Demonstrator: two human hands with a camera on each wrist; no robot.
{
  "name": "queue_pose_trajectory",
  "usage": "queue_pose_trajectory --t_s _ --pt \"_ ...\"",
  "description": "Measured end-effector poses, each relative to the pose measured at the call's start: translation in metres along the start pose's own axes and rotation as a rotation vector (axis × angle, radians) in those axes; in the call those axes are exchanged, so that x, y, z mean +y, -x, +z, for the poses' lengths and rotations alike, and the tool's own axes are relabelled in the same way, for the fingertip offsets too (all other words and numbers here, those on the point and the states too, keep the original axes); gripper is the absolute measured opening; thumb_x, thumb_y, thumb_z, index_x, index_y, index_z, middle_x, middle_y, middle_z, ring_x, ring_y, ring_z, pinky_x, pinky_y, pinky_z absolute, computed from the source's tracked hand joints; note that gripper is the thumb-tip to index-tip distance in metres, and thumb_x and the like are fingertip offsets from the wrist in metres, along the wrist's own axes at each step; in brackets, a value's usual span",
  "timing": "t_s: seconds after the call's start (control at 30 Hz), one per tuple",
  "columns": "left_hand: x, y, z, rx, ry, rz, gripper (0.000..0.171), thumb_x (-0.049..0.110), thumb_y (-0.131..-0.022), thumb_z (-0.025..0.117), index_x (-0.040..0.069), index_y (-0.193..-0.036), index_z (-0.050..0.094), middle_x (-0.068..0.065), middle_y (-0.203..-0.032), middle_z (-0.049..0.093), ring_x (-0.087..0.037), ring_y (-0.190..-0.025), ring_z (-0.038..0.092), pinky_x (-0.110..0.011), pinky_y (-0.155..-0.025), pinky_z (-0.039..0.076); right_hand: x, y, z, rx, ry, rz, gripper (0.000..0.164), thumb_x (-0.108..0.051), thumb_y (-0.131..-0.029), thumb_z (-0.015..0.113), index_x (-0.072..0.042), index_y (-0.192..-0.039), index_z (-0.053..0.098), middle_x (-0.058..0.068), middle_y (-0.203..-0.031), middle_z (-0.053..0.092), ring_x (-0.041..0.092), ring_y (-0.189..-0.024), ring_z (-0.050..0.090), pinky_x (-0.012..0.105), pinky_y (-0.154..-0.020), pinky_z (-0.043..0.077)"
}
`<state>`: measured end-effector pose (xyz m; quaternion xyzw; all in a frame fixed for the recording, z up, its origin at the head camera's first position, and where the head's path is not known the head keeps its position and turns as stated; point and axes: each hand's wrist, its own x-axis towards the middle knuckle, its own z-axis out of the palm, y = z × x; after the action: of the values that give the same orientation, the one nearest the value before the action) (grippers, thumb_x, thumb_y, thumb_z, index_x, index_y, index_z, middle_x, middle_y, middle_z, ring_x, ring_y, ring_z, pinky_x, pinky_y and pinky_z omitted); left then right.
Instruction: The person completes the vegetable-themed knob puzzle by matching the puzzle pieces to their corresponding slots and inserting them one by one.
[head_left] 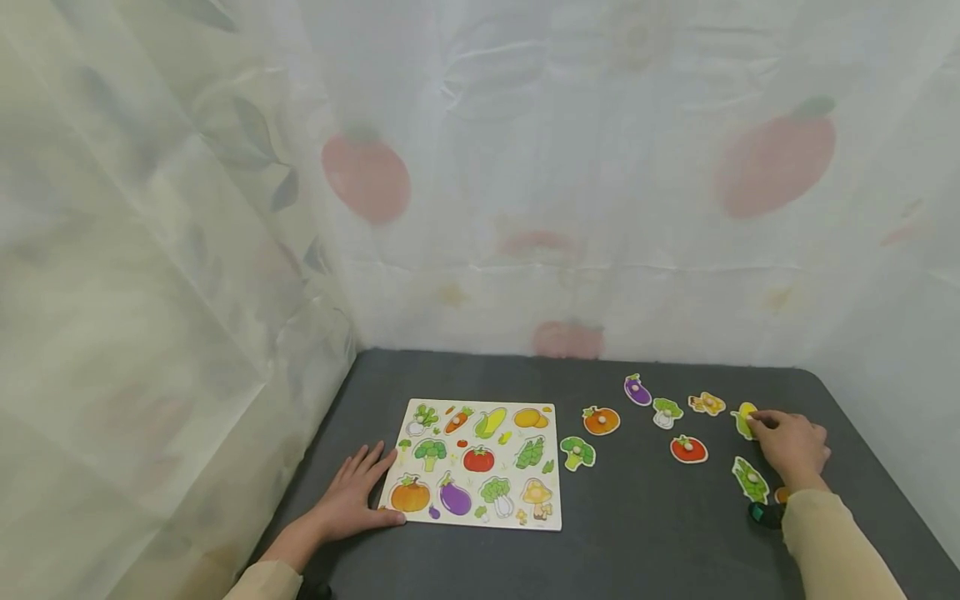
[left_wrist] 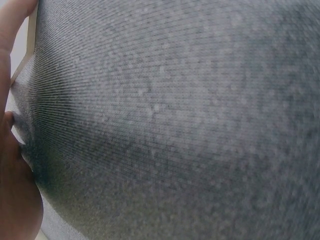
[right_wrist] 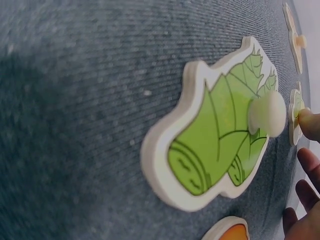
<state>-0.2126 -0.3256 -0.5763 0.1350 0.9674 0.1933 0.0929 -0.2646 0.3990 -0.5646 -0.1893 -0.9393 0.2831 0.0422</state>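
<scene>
The right hand [head_left: 793, 446] has its thumb and index finger at the corn [head_left: 741, 421] and seems to pinch it near its knob; in the right wrist view the thumb [right_wrist: 311, 125] lies against the piece, and the other fingers curve loosely beside it. Whether the corn has left the table [head_left: 637, 533] I cannot tell; it sits at the far right of the loose pieces.

Just nearer the person than the corn lie the shoots [head_left: 751, 481], flat, with a pale knob [right_wrist: 269, 114] standing up from them. An orange piece [head_left: 782, 495] shows only in part, close by the right wrist. To the left of the right hand are the tomato [head_left: 688, 450] and the mushroom [head_left: 707, 404], then the cabbage [head_left: 667, 413], eggplant [head_left: 637, 390], pumpkin [head_left: 601, 421] and broccoli [head_left: 577, 452], the last just beside the board [head_left: 504, 457].

The left hand [head_left: 348, 496] rests with fingers extended at the board's left edge, thumb at the near corner, gripping nothing. The board lies flat, printed with vegetables, a corn picture [head_left: 491, 423] in its far row.

The step in hand looks like taking hold of the corn. The next move, I judge, calls for a firm pinch and a straight lift, clear of the shoots, with the left hand steady at the board.
</scene>
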Motion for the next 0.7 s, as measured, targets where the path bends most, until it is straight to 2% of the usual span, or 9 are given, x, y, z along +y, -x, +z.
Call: queue_pose_trajectory --t_s 0.27,0.7 --pt "-0.0011 -0.0002 0.0007 0.001 -0.005 0.005 0.116 0.08 -0.074 0.072 0.018 -0.163 0.03 -0.017 -0.168 0.019 -0.047 -0.153 0.01 -0.068 -0.119 0.006 0.002 -0.0019 0.0021 0.013 0.009 -0.001 0.048 -0.031 -0.105 0.057 0.009 -0.132 0.059 0.04 -0.127 0.048 0.063 -0.121 0.027 0.073 -0.09 0.028" --pt "-0.0002 0.0003 0.0001 0.008 -0.005 0.012 0.116 0.08 -0.074 0.072 0.017 -0.163 0.031 -0.017 -0.168 0.02 -0.047 -0.153 0.01 -0.068 -0.119 0.007 -0.0029 0.0016 0.0021 0.042 0.034 -0.019 0.042 -0.024 -0.104 0.058 0.01 -0.13 0.059 0.039 -0.127 0.048 0.062 -0.118 0.031 0.073 -0.089 0.03"
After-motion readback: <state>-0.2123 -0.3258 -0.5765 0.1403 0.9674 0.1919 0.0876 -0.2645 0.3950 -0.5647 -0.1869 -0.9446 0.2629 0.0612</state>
